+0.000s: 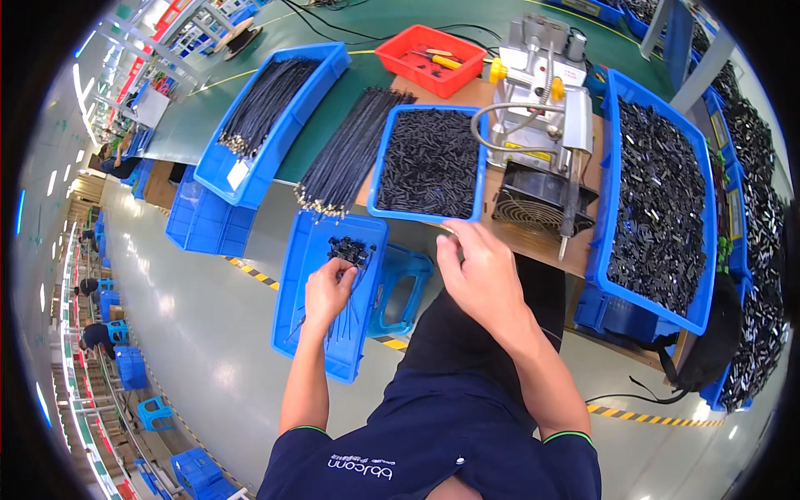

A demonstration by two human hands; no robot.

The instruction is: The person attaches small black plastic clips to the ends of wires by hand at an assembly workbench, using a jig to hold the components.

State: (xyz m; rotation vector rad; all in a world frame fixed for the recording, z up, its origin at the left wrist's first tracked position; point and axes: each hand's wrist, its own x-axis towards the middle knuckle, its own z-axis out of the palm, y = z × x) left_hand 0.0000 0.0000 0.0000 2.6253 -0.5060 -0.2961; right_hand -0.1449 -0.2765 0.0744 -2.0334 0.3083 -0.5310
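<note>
- Right hand [485, 271]: fingers curled, thumb near the forefinger, just before the table edge; from here I can't tell whether it pinches anything.
- Left hand [327, 292]: fingertips drawn together at some black-headed cables [345, 244]; whether it grips one, I can't tell.
- Those cables lie in a low blue tray [304, 250], probably stationed there to suit the left arm.
- Ahead, a blue bin [425, 216] full of short black pieces [429, 162], seemingly kept close for reaching.
- Left of it, bundled cables [354, 146], ends facing the person, perhaps for easy picking.
- Farther off, a red bin [408, 71] holding a yellow-handled tool [447, 62].
</note>
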